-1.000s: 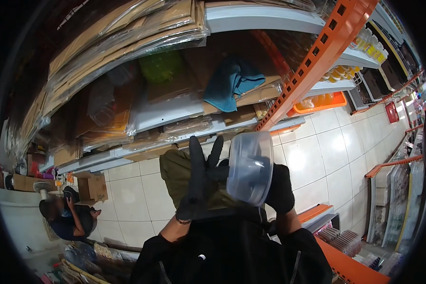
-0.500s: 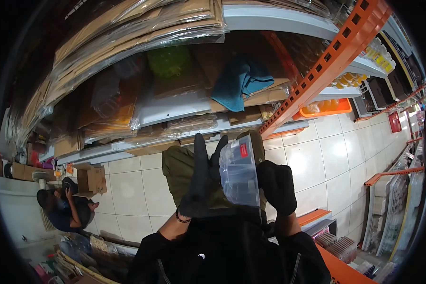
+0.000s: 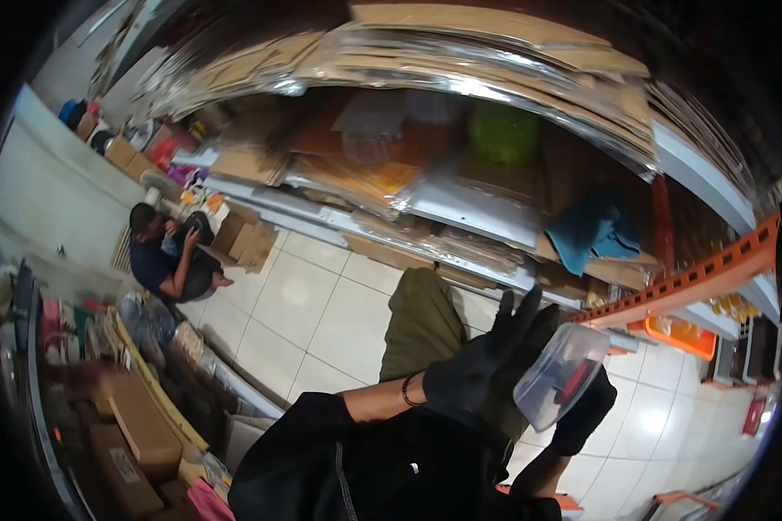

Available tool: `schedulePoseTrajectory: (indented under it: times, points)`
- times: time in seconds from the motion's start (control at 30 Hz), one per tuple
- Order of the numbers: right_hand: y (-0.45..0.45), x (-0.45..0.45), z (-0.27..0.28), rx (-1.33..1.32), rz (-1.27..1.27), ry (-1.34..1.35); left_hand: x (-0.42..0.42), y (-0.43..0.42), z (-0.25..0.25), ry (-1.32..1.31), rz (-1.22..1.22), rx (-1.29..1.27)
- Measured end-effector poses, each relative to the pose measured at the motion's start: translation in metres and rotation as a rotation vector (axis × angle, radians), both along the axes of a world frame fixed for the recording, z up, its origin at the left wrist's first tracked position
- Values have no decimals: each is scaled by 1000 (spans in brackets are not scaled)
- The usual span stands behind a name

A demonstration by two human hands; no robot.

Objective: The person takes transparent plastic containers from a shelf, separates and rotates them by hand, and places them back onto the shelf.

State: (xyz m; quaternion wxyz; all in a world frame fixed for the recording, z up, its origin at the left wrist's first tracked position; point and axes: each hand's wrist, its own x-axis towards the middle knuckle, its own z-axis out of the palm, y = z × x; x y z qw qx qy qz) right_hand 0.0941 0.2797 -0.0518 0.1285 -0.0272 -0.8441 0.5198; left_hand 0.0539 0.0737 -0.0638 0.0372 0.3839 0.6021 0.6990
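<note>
A clear plastic container (image 3: 547, 386) with a red label is held tilted in front of my body. My right hand (image 3: 586, 417), in a black glove, grips it from the right side, and its fingers are partly hidden behind the plastic. My left hand (image 3: 487, 369), in a dark grey glove, is just left of the container with its fingers stretched out and apart. Whether its palm touches the plastic I cannot tell.
A shelf rack with an orange post (image 3: 712, 269) carries flat cardboard stacks (image 3: 495, 56), a teal cloth (image 3: 591, 234) and a green bag (image 3: 504, 135). Another person (image 3: 169, 256) sits by an open cardboard box (image 3: 243, 239). Brown boxes (image 3: 135, 434) stand lower left.
My view has swung left, so the shelf and the seated person sit further right in it. The container has tilted over in my right hand. My left fingers have spread.
</note>
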Motion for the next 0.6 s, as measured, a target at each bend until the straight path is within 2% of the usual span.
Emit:
schedulePoseTrajectory:
  times: [0.1,0.13,0.23,0.37,0.4,0.5,0.57,0.6]
  points:
    - [-10,-2,6,4,27,16,5,-4,3,94,122,23]
    - [-13,-1,7,25,45,42,2,-9,6,242,195,-77]
    - [-2,0,-3,52,79,-20,9,-12,5,145,178,-204]
    - [-7,4,-4,-43,114,116,16,-5,-18,-91,149,-165]
    - [-1,10,-6,-52,45,-156,19,-3,-19,-139,145,-134]
    - [-5,3,-13,168,128,203,23,-2,-13,-269,124,-51]
    - [-11,13,1,160,154,64,28,-4,-18,-190,256,-96]
    - [-13,16,-1,159,138,125,30,-3,-24,-60,391,-159]
